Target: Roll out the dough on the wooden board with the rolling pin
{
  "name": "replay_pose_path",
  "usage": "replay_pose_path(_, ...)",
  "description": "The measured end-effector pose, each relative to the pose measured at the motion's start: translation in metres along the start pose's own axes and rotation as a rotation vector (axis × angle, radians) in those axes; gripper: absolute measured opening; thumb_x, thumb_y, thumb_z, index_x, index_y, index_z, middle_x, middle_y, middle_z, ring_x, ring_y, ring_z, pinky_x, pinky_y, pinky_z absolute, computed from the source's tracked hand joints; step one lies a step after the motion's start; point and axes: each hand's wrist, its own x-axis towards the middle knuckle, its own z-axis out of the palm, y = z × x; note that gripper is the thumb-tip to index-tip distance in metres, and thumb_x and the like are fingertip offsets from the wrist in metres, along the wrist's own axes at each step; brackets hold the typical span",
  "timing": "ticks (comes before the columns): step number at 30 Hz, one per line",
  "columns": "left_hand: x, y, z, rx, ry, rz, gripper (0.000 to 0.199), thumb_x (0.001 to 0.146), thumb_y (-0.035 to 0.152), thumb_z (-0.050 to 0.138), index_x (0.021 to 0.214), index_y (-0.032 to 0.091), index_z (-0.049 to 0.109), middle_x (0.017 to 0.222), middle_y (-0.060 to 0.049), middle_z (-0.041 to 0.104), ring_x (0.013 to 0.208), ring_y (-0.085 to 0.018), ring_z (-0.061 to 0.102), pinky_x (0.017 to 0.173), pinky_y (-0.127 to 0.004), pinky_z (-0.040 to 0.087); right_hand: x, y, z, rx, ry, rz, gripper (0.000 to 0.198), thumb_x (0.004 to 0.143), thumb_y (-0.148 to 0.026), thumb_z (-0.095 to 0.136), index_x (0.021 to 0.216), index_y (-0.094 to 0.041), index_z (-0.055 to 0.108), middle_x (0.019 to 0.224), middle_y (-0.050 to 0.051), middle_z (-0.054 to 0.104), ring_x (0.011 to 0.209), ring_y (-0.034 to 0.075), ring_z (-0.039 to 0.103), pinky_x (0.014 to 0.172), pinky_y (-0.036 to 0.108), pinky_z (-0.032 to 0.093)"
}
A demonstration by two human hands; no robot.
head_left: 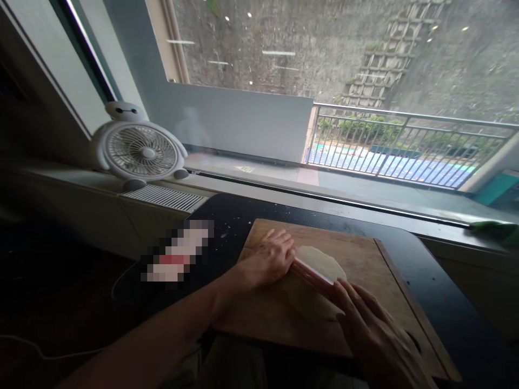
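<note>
A flat, pale, roundish sheet of dough (324, 260) lies on a wooden cutting board (359, 256). Across its middle rests a slim, shiny reddish-brown rolling pin (311, 274), slanting down from left to right, with dough showing on both sides. My left hand (272, 254) grips the pin's far left end, fingers curled over it. At the near right end, my right hand (371, 324) is on the pin with its fingers close together and stretched along it. Both palms hide the ends of the pin.
Beneath the board is a black table (233, 213) with white specks on its surface. A blurred-out item (178, 251) lies at the table's left. A white character-shaped fan (141, 148) stands on the ledge by the window, and a railing (385, 143) shows outside.
</note>
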Motion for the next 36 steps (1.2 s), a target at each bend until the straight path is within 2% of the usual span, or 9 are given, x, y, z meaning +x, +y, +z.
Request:
replay_pose_path(4, -0.072, -0.005, -0.010, 0.041, -0.028, 0.032, 0.042, 0.094, 0.025, 0.029, 0.131, 0.017, 0.048, 0.135, -0.006, 0.051, 0.130, -0.019, 0.039, 0.112, -0.045, 0.024, -0.029, -0.008, 0.010, -0.073, 0.115, -0.100, 0.057, 0.089, -0.021, 0.040, 0.144, -0.023, 0.028, 0.133, 0.004, 0.050, 0.119, 0.023, 0.049, 0.082, 0.031, 0.054)
replay_pose_path(6, -0.083, -0.004, -0.011, 0.085, -0.026, 0.035, 0.044, 0.094, 0.028, 0.031, 0.134, 0.017, 0.046, 0.139, -0.007, 0.046, 0.132, -0.021, 0.035, 0.113, -0.046, 0.021, -0.031, -0.013, 0.017, -0.099, 0.174, -0.141, 0.050, 0.089, -0.022, 0.042, 0.139, -0.018, 0.039, 0.130, 0.005, 0.053, 0.118, 0.022, 0.051, 0.084, 0.029, 0.052)
replay_pose_path(14, -0.001, -0.001, 0.007, 0.066, -0.087, -0.157, 0.052, 0.094, 0.039, 0.027, 0.135, 0.011, 0.043, 0.143, -0.010, 0.039, 0.135, -0.022, 0.029, 0.112, -0.046, 0.022, 0.002, -0.011, 0.000, -0.114, 0.132, 0.040, 0.036, 0.093, -0.035, 0.036, 0.116, -0.019, 0.058, 0.119, 0.006, 0.060, 0.122, 0.027, 0.046, 0.092, 0.040, 0.044)
replay_pose_path(22, -0.090, 0.008, -0.010, 0.162, -0.022, 0.023, 0.051, 0.094, 0.036, 0.033, 0.138, 0.013, 0.039, 0.144, -0.009, 0.037, 0.136, -0.023, 0.027, 0.113, -0.046, 0.019, -0.025, -0.025, 0.015, -0.165, 0.250, -0.130, 0.048, 0.087, -0.044, 0.046, 0.123, -0.013, 0.052, 0.122, 0.011, 0.058, 0.116, 0.026, 0.051, 0.089, 0.036, 0.043)
replay_pose_path(24, -0.085, 0.007, -0.008, 0.170, -0.018, 0.006, 0.051, 0.094, 0.037, 0.032, 0.137, 0.013, 0.040, 0.144, -0.009, 0.038, 0.136, -0.023, 0.027, 0.113, -0.046, 0.018, -0.020, -0.022, 0.013, -0.154, 0.199, -0.062, 0.047, 0.088, -0.044, 0.045, 0.124, -0.014, 0.052, 0.126, 0.010, 0.056, 0.121, 0.027, 0.046, 0.093, 0.039, 0.041)
replay_pose_path(27, -0.041, 0.006, 0.001, 0.142, -0.002, -0.066, 0.050, 0.095, 0.039, 0.027, 0.132, 0.014, 0.047, 0.142, -0.008, 0.042, 0.137, -0.023, 0.026, 0.113, -0.046, 0.017, -0.006, -0.011, 0.011, -0.147, 0.085, 0.063, 0.046, 0.090, -0.044, 0.043, 0.126, -0.017, 0.050, 0.133, 0.008, 0.050, 0.128, 0.029, 0.037, 0.099, 0.044, 0.036)
replay_pose_path(31, 0.009, 0.006, 0.009, 0.085, -0.019, -0.137, 0.055, 0.095, 0.043, 0.022, 0.132, 0.011, 0.046, 0.141, -0.009, 0.043, 0.135, -0.024, 0.029, 0.111, -0.047, 0.022, 0.004, -0.003, 0.011, -0.166, 0.060, 0.125, 0.049, 0.092, -0.048, 0.039, 0.129, -0.017, 0.049, 0.137, 0.010, 0.045, 0.130, 0.030, 0.033, 0.100, 0.049, 0.034)
replay_pose_path(33, 0.002, 0.010, 0.007, 0.081, -0.015, -0.104, 0.054, 0.095, 0.043, 0.023, 0.133, 0.013, 0.046, 0.141, -0.008, 0.044, 0.135, -0.023, 0.029, 0.112, -0.047, 0.021, 0.000, -0.007, 0.011, -0.165, 0.056, 0.098, 0.047, 0.092, -0.046, 0.039, 0.128, -0.019, 0.050, 0.135, 0.010, 0.048, 0.129, 0.030, 0.036, 0.098, 0.048, 0.036)
replay_pose_path(36, -0.042, 0.015, 0.000, 0.106, -0.018, 0.008, 0.050, 0.095, 0.040, 0.027, 0.135, 0.015, 0.044, 0.141, -0.007, 0.043, 0.136, -0.022, 0.028, 0.113, -0.046, 0.017, -0.012, -0.020, 0.012, -0.162, 0.109, 0.004, 0.048, 0.089, -0.047, 0.044, 0.127, -0.018, 0.051, 0.130, 0.010, 0.052, 0.124, 0.029, 0.042, 0.095, 0.044, 0.038)
